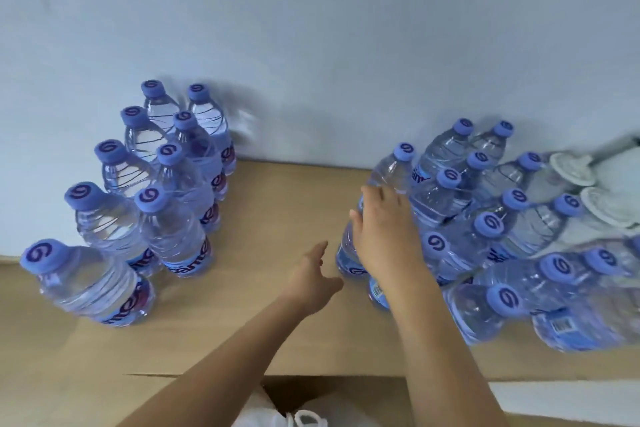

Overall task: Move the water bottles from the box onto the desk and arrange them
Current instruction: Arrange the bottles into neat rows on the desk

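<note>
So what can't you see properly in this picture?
- Head view: the box is cut off by the bottom edge, so whether bottles remain inside is hidden.
- The bottles on the right are blurred and run off the edge; no full count.
- The right hand covers the bottle it touches; the grip is unclear.

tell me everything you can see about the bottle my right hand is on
The bottle is clear ribbed plastic, full of water, with a blue swirl-marked cap and a blue label low down. It stands roughly upright on the desk, at the near-left edge of the right group. The right hand wraps its side.
</note>
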### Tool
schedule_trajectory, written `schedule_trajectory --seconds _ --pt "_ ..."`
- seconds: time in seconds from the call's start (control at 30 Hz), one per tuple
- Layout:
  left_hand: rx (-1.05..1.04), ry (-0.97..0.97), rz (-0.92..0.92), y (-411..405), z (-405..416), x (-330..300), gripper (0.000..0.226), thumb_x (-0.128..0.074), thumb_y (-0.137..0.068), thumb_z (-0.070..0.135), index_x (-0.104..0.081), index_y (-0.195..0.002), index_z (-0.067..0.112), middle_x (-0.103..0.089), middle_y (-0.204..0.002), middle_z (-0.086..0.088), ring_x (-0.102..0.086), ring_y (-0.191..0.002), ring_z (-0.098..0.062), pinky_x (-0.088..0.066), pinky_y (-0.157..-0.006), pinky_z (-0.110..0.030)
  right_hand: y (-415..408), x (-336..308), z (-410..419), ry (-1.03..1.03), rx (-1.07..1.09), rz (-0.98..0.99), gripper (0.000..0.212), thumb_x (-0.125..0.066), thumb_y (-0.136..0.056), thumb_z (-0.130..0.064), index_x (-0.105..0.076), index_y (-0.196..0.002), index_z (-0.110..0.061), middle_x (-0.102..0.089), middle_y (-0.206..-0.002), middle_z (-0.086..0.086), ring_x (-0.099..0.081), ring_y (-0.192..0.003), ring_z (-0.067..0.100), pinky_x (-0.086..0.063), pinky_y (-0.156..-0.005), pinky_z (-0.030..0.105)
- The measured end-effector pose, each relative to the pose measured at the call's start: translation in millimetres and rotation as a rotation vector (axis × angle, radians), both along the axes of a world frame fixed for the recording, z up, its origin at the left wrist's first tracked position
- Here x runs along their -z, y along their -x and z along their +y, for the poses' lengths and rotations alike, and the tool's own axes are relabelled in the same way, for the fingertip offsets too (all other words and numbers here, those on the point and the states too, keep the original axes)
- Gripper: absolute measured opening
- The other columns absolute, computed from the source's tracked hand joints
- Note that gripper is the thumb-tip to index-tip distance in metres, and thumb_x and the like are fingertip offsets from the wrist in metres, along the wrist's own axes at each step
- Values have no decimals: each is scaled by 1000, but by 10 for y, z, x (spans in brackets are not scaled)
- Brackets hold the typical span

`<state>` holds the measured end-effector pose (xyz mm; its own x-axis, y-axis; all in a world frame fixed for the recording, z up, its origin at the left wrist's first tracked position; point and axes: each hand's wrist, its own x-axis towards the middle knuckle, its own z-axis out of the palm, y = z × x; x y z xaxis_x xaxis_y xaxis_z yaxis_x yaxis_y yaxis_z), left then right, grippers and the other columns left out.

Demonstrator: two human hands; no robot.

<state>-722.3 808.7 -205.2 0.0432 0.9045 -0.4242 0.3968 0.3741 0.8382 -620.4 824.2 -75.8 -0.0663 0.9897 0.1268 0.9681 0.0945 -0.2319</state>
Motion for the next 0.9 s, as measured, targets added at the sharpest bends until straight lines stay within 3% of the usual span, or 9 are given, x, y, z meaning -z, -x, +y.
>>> schedule_trajectory --seconds 0.1,0.27,0.33,0.4,0.47,0.57,0.63,0.77,0.9 --pt "54 28 32 -64 -41 69 85 -68 -81 9 -19 -150 20 -30 -151 -1 -42 -125 -12 -44 -74 -16 -83 1 58 61 -22 -23 29 -42 -92 1 -44 -120 -8 -46 -120 10 -43 -107 27 -32 -71 28" --pt "26 -45 46 36 -166 82 101 -80 -68 17 -19 -149 25 -30 -150 3 -30 -137 -17 -36 -98 -23 -186 -89 -94 59 -230 118 34 -46 -95 -10 -46 -130 -13 -54 -116 8 -50 -105 27 -44 -83 39" --pt "-66 -100 -54 85 -261 9 95 -83 -52 21 -35 -133 33 -48 -135 4 -48 -124 -21 -43 -101 -37 -154 -139 -174 14 -301 229 40 -53 -94 -19 -47 -134 -17 -58 -111 5 -53 -100 24 -43 -82 35" --pt "-203 -131 -124 180 -386 -53 76 -80 -44 20 -43 -108 35 -61 -108 4 -62 -100 -23 -52 -86 -51 -61 -188 -210 -64 -326 354 47 -62 -88 -26 -49 -133 -20 -63 -101 -1 -56 -92 17 -42 -78 30" --pt "-263 -129 -180 288 -504 -127 72 -82 -41 16 -45 -102 28 -64 -98 0 -65 -90 -24 -54 -79 -53 53 -226 -229 -42 -333 519 59 -71 -79 -38 -48 -132 -25 -65 -95 -8 -57 -86 9 -44 -76 26" --pt "-260 -103 -285 486 -661 -230 78 -84 -42 5 -51 -112 6 -67 -101 -16 -68 -88 -26 -58 -76 -42 244 -219 -214 255 -328 656 77 -74 -66 -54 -43 -132 -32 -61 -104 -13 -56 -94 6 -45 -82 23" --pt "-224 -90 -322 634 -729 -290 70 -84 -47 -5 -55 -110 3 -71 -94 -10 -69 -80 -15 -58 -68 -29 339 -141 -229 438 -323 695 55 -74 -65 -58 -56 -110 -32 -65 -97 -14 -60 -92 8 -49 -78 25" --pt "-152 -72 -340 963 -856 -415 58 -79 -56 -16 -58 -99 15 -71 -74 10 -67 -68 -5 -53 -59 -22 603 -67 -301 349 -295 732 45 -62 -57 -70 -64 -83 -34 -68 -80 -16 -62 -73 -1 -51 -71 25" --pt "-237 -65 -326 1304 -1015 -372 60 -81 -45 5 -60 -99 21 -72 -81 10 -68 -75 -4 -54 -63 -22 968 35 -389 340 -273 799 45 -65 -61 -66 -67 -83 -27 -72 -79 -10 -66 -76 4 -54 -75 34"
